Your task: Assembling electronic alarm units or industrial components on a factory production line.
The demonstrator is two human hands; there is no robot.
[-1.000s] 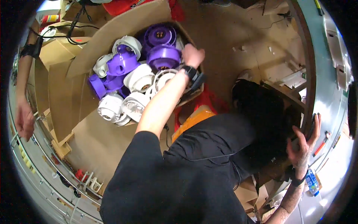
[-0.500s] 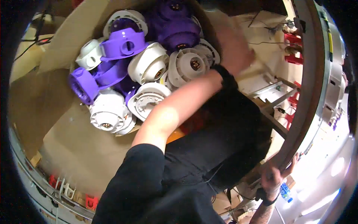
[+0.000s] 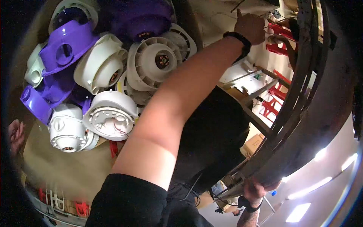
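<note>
Cardboard box point(image 3: 211, 22) fills the upper left of the head view, from about 9 to 12 o'clock, packed with moulded plastic housings. White finned round housing point(image 3: 151, 64) sits near the box's centre, with a dark hub in its middle. At its 9 o'clock, touching it, lies a cream cup-shaped housing point(image 3: 100, 68), tilted with its opening down-right. Purple shell point(image 3: 66, 47) with a round hole rests above that one, at 10 o'clock. Large dark purple dome point(image 3: 138, 19) sits at 12 o'clock, partly in shadow. Lower, at 7 o'clock from the finned piece, a white flat-faced disc housing point(image 3: 109, 115) with thin wires on its face; just beside it to the left, a white ribbed motor cap point(image 3: 68, 132).

Left hand point(image 3: 249, 27), black band at the wrist, reaches up along the box's right wall at 1 o'clock; fingers are curled together, touching the cardboard edge; I cannot tell whether they clamp anything. Bare forearm crosses the housings diagonally.

Right hand point(image 3: 255, 189) at 5 o'clock, fingers wrapped tight around a dark curved metal rail point(image 3: 298, 113).

Another person's hand point(image 3: 15, 134) shows at the 9 o'clock rim.
</note>
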